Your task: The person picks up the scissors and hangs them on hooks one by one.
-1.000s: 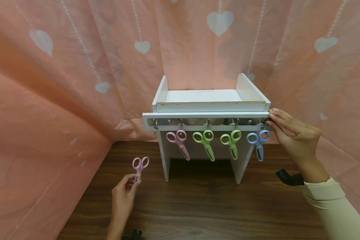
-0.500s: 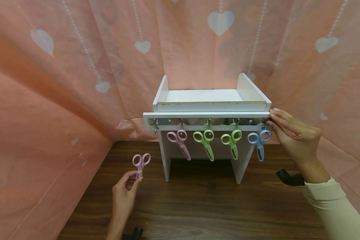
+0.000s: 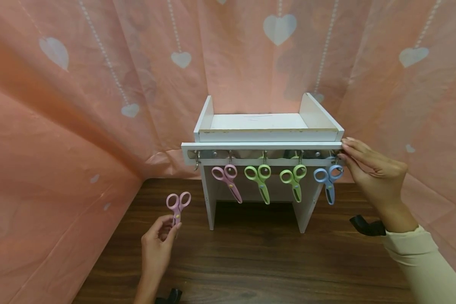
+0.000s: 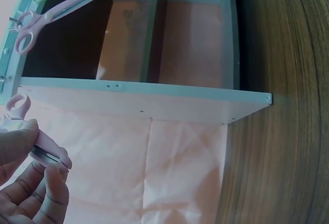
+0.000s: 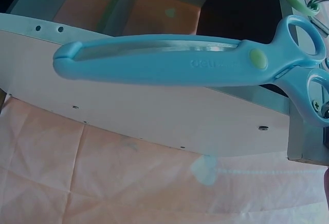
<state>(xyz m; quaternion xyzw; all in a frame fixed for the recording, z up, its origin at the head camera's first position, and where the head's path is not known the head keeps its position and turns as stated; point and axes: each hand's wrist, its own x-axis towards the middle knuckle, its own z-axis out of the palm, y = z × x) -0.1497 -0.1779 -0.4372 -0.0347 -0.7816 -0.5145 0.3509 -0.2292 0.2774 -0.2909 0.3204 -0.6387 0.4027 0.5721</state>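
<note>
My left hand (image 3: 156, 249) pinches pink scissors (image 3: 176, 212) by the blade end, the finger loops pointing up, left of the white shelf. In the left wrist view thumb and fingers hold these pink scissors (image 4: 50, 146) near a second pink pair (image 4: 67, 9) hanging on the rail. My right hand (image 3: 381, 179) grips the right end of the white hook rail (image 3: 251, 145), thumb below and fingers on top. From its hooks hang pink, two green (image 3: 264, 190) and blue scissors (image 3: 329, 188). The leftmost hook (image 3: 196, 160) is bare. Blue scissors (image 5: 154, 64) fill the right wrist view, the right hand mostly outside it.
Behind the rail stands the white shelf unit (image 3: 267, 136) with raised side panels, on a dark wooden table (image 3: 258, 257). Pink cloth (image 3: 239, 63) with white hearts encloses the back and sides. A black strap piece (image 3: 366, 226) juts from the right wrist.
My left hand has risen slightly with the pink scissors, mostly in the earlier half second. The right hand stays on the rail end, and the hanging scissors keep their places.
</note>
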